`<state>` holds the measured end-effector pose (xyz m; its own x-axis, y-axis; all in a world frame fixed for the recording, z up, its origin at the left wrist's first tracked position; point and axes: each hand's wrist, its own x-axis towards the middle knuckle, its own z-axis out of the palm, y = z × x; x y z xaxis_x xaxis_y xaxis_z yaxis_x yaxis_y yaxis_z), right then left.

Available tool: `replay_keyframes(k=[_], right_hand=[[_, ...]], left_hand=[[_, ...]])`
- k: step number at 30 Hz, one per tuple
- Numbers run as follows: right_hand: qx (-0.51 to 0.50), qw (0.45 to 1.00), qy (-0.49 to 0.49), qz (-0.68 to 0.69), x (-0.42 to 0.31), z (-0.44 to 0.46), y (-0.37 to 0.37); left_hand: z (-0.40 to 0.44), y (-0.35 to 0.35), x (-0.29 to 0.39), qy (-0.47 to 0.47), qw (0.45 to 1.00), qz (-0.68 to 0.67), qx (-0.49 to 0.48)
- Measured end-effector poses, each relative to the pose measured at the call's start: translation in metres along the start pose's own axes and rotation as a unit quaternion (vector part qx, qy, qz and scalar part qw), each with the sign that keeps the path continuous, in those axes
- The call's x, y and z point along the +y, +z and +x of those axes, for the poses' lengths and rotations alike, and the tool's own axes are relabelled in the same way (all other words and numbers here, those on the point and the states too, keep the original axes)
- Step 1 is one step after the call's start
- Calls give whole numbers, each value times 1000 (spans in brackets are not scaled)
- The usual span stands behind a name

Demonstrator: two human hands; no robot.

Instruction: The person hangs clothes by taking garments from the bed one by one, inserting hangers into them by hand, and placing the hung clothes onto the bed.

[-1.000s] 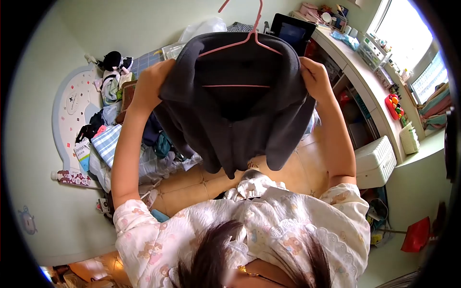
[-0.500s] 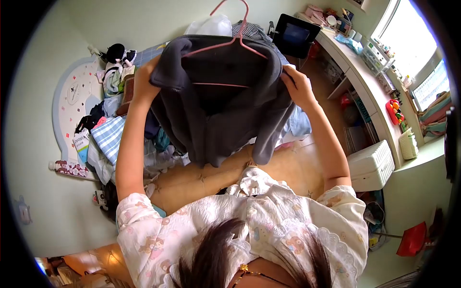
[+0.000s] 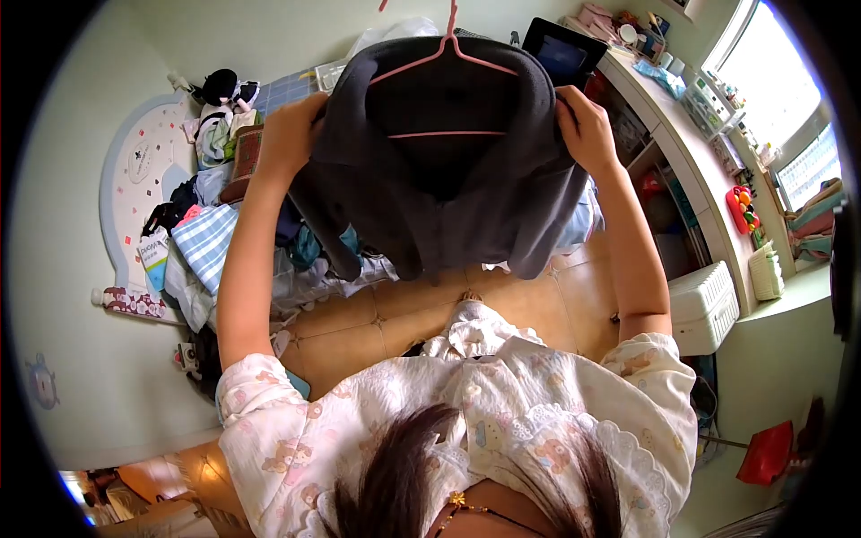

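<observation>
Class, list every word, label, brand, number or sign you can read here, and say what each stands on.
"World": on the white, blue and green packet among the clothes; any smaller print is unreadable.
Oval emblem on the headboard: any lettering is too small to read.
Dark screen: nothing readable.
Dark jacket: no text visible.

We see a bright room lit by daylight from the window (image 3: 767, 76), its pane glaring white. The dark jacket (image 3: 439, 224) sinks into shadow inside its collar. Wide-angle distortion curves the bench (image 3: 689, 163), black vignetting swallows the corners, and details at the far right seem too dark to read.
</observation>
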<state>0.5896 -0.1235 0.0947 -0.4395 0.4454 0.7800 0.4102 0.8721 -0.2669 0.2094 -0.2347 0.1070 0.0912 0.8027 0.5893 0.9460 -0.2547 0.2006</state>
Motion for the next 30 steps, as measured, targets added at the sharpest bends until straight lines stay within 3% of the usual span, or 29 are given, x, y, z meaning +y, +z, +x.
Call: replay_keyframes(k=[3,5,8,10,11,14,18,22,28,30], right_hand=[[-1,996,-68,-61,7,7,-11],[-50,999,8,13,13,7,-23],[-81,985,88,122,34,5,-42],[-69,979,95,166,32,11,-55],[-67,985,101,122,35,15,-59],[-41,996,-81,-20,42,34,-56],[-29,995,-56,-79,10,26,-52],[-5,998,7,-57,7,8,-41],[63,989,92,-102,5,-38,-62],[104,978,113,-139,-1,-61,-76]], left_hand=[[4,9,5,4,999,-18,38],[11,6,13,3,999,-11,40],[25,11,-12,148,984,23,96],[33,3,-7,157,981,4,115],[35,0,-3,143,983,-2,116],[41,0,10,108,986,-24,121],[46,2,10,76,988,-41,128],[45,8,11,67,989,-98,89],[36,18,41,70,995,-71,-21],[26,21,72,40,986,-146,-74]])
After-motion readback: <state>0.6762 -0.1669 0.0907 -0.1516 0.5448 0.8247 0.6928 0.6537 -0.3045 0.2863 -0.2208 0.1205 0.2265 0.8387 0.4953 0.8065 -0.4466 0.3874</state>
